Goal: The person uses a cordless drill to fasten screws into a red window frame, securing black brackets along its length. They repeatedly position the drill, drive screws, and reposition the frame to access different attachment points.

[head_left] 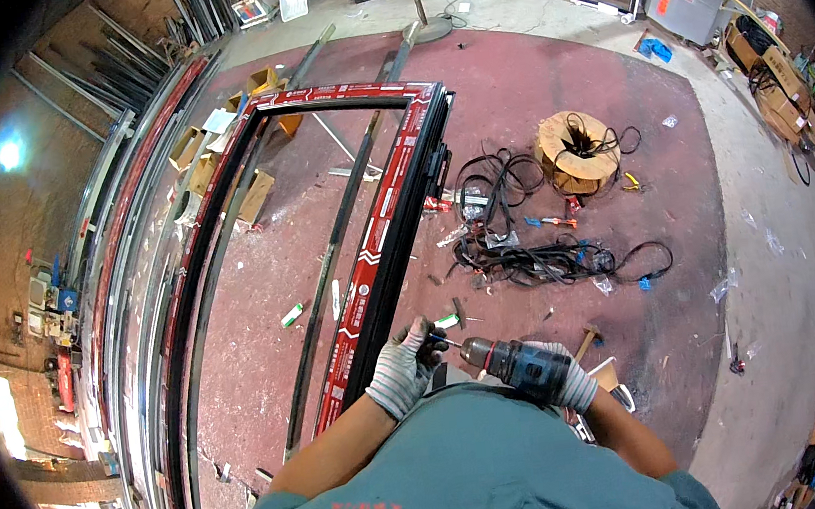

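My right hand [573,382], in a striped work glove, grips a dark cordless drill [529,366] in front of my body. The drill's chuck points left, and a thin bit [450,342] reaches out to the fingers of my left hand [402,374]. Those gloved fingers are pinched together at the bit's tip; whatever small thing they hold is hidden. Right beside my left hand stands a large dark window or door frame [366,269], its upper face covered with red printed film.
More long profiles [138,198] lie along the left. A wooden spool [578,152] and tangled black strips [537,261] lie on the red floor to the right. A hammer [587,340] is near my right hand. Cardboard boxes [255,197] sit behind the frame.
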Demonstrator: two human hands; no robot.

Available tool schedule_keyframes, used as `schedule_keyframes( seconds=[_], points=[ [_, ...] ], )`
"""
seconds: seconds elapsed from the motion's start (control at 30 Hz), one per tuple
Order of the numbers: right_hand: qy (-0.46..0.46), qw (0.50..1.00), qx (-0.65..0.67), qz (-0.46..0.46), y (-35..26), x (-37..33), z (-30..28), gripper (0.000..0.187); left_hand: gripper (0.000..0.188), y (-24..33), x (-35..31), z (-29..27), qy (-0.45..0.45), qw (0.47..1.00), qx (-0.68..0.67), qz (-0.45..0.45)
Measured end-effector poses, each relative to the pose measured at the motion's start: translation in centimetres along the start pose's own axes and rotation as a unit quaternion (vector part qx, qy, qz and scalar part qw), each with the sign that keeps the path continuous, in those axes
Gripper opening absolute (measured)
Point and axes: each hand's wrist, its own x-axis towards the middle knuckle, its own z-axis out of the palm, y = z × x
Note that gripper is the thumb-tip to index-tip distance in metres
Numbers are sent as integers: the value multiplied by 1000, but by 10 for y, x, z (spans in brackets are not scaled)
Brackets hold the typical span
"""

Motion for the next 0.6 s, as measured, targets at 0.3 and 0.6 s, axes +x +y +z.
schedule_keyframes(
  seconds=[0.3, 0.6],
  points=[
    [28, 970, -216, -108, 24, 35, -63, 28, 23, 24, 57, 63, -40, 998, 32, -34],
    [85, 985, -152, -15, 16, 105, -112, 35, 27, 65, 144, 111, -110, 991, 61, -38]
  ],
)
